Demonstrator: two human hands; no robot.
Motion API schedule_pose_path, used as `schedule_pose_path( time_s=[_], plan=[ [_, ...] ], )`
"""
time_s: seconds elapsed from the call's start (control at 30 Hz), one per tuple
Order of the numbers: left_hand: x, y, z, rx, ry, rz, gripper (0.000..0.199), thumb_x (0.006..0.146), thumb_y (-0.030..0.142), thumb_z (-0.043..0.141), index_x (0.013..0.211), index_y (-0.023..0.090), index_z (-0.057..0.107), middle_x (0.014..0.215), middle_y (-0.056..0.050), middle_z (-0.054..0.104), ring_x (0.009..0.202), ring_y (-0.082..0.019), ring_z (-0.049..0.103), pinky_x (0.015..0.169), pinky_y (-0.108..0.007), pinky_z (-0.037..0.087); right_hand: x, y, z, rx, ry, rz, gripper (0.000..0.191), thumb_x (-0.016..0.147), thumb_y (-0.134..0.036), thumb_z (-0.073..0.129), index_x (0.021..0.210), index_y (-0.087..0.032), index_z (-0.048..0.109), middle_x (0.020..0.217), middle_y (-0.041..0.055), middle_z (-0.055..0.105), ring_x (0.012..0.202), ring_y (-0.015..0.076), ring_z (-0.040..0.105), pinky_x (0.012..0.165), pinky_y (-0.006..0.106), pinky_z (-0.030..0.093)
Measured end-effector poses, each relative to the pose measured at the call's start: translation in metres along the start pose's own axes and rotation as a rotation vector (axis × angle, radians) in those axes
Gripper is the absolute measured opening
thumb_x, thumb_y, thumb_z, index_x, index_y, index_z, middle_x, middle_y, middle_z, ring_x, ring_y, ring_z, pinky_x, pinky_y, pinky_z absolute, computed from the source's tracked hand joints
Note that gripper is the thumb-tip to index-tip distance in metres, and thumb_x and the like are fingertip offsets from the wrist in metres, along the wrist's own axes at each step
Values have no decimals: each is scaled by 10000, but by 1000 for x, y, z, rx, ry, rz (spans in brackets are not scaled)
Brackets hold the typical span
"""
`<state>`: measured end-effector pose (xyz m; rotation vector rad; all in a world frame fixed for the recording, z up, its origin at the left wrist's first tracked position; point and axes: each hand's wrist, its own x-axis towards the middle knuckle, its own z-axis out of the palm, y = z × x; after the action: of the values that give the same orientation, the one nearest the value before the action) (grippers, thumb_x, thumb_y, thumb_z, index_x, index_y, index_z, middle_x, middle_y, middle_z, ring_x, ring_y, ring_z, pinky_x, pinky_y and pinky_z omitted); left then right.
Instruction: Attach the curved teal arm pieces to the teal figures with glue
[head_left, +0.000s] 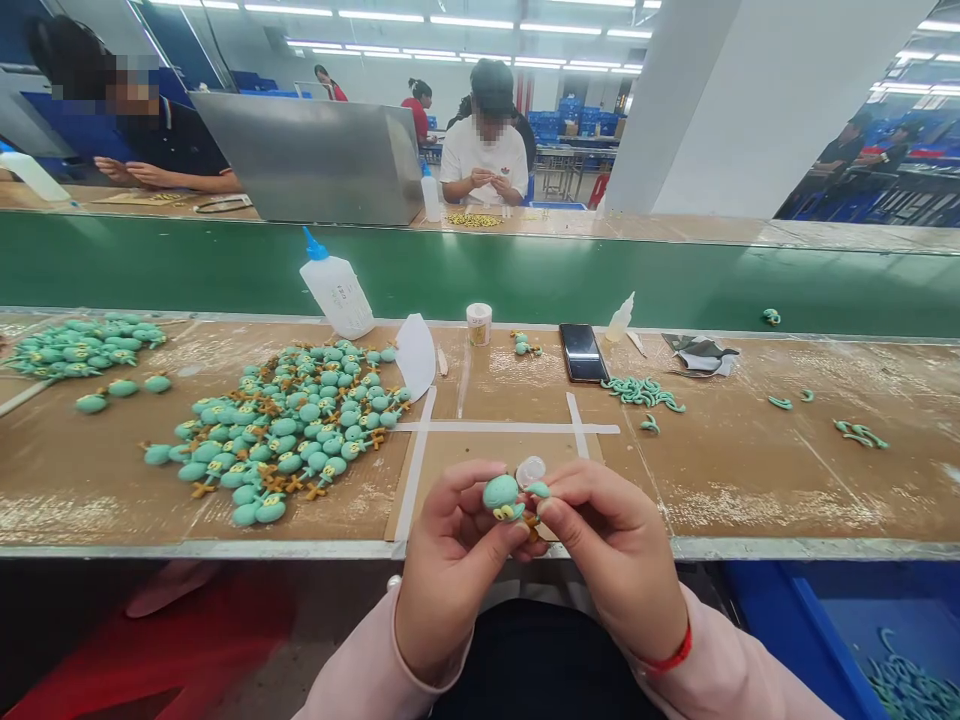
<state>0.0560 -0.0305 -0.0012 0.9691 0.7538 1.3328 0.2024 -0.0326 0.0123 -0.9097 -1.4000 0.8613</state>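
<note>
Just above the table's near edge, my left hand [469,540] is closed around a small figurine [501,493] with a round mint-green head, yellow eyes and a brown lower part. Close against it, my right hand [607,545] pinches a small curved green piece [538,490] between thumb and forefinger. Behind the fingers sits a small clear round cap or dish [531,472]. A large heap of similar green and brown figurines [300,420] lies to the left. To the right is a pile of curved green pieces [641,392].
A white bottle with blue tip [337,290], a white paper roll [478,325], a phone [583,353] and a small dropper bottle [621,318] stand or lie along the back. Beyond runs a green conveyor belt [525,270]. A blue bin [810,630] is below right. Co-workers sit opposite.
</note>
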Motion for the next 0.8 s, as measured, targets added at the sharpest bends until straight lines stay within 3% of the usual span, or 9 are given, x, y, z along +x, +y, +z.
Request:
schedule_pose_path(
  time_s=[0.37, 0.6, 0.7, 0.8],
  plan=[
    [-1, -1, 0, 48, 1, 63, 338, 775, 109, 752, 1030, 321, 690, 790, 28, 737, 647, -116, 699, 567, -188, 582, 0, -9, -2, -135, -20, -102, 129, 866, -132, 651, 815, -232, 714, 800, 22, 718, 786, 156, 681, 718, 269, 534],
    [-5, -4, 0, 159, 92, 82, 342, 770, 142, 762, 1070, 298, 709, 835, -7, 749, 689, -137, 697, 616, -217, 597, -2, -11, -4, -331, -32, -220, 153, 865, -93, 617, 866, -225, 694, 891, 43, 724, 803, 157, 690, 704, 262, 552],
    [-6, -2, -2, 195, 30, 44, 393, 818, 190, 724, 1182, 321, 659, 987, -38, 750, 803, -165, 703, 745, -282, 607, -5, -5, -4, -460, 24, -301, 175, 854, -82, 622, 927, -227, 686, 955, 61, 732, 844, 173, 695, 724, 287, 563],
    [-4, -2, -5, 112, -66, 16, 441, 815, 324, 729, 1239, 318, 611, 1066, -60, 730, 867, -203, 697, 798, -342, 598, -4, 1, -4, -599, 22, -423, 223, 850, -64, 618, 990, -230, 668, 1023, 70, 739, 910, 193, 696, 845, 355, 553]
  ],
)
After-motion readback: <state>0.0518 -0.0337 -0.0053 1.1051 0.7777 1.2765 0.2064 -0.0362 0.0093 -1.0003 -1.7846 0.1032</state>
